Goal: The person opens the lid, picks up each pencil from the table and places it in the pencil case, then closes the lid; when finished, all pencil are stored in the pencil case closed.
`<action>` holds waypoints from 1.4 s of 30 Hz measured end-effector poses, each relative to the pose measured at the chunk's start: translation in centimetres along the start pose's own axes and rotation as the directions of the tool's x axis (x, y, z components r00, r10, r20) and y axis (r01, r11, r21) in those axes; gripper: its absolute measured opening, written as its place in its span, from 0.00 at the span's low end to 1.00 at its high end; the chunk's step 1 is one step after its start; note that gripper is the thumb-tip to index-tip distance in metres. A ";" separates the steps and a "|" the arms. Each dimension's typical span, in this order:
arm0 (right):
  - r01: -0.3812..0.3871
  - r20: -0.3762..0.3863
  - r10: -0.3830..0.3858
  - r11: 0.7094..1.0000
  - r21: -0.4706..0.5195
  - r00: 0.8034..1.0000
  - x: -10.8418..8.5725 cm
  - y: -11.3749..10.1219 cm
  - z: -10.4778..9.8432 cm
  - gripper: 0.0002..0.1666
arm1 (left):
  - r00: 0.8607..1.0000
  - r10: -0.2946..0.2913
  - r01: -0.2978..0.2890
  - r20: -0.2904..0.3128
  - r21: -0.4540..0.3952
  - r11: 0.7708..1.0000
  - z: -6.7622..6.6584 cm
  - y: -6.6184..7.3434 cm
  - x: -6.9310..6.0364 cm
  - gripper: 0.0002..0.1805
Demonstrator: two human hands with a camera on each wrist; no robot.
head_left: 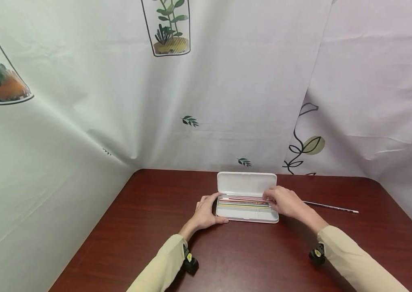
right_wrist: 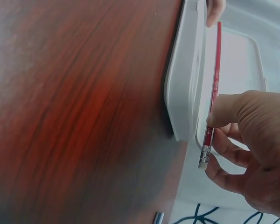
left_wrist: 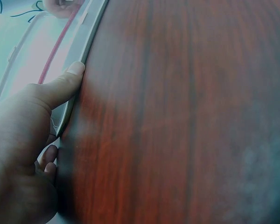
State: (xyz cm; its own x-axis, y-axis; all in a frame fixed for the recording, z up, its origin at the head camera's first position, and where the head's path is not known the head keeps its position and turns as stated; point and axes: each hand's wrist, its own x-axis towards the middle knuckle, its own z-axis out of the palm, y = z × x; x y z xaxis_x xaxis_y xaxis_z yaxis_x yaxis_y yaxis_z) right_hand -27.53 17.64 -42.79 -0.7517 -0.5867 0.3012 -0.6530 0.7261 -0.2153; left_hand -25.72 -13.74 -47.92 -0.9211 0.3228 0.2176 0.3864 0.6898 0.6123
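A white pencil case [head_left: 247, 219] lies on the table with its lid raised at the back. Several pencils [head_left: 246, 205], some yellow and some green, lie inside it. My left hand [head_left: 204, 212] holds the case's left end, thumb along the front edge and fingers toward the back corner. In the right wrist view, my right hand [right_wrist: 256, 140] pinches a red pencil [right_wrist: 216, 70] near its eraser end. That pencil is above the case's open tray. To the right of the case, a dark patterned pencil [head_left: 331, 207] lies on the table, partly behind my right hand.
The dark red wooden table [head_left: 260, 259] extends around the case. Behind it and at both sides hangs a pale cloth [head_left: 227, 101] printed with plants. The raised lid [head_left: 246, 182] stands close to the table's back edge.
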 end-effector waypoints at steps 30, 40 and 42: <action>0.062 -0.007 -0.063 0.995 -0.079 0.998 2.6 -1.2 1.8 0.15 | 1.000 0.006 -0.006 -0.011 0.004 1.000 0.1 -0.1 0.0 0.50; 0.058 -0.016 -0.059 0.996 -0.069 0.998 2.5 -1.3 1.9 0.14 | 1.000 0.002 -0.002 -0.003 -0.005 1.000 0.1 0.0 0.0 0.50; 0.049 -0.028 -0.051 0.997 -0.056 0.998 2.2 -1.2 1.7 0.13 | 1.000 0.004 -0.004 -0.001 -0.003 1.000 0.0 0.0 0.0 0.50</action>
State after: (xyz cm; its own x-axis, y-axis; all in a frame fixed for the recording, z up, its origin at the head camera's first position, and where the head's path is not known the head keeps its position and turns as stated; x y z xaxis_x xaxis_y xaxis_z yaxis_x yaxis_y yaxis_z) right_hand -28.58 14.90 -43.45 -0.7146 -0.6124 0.3380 -0.6830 0.7152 -0.1481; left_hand -25.69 -13.72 -47.96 -0.9197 0.3248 0.2204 0.3896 0.6868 0.6137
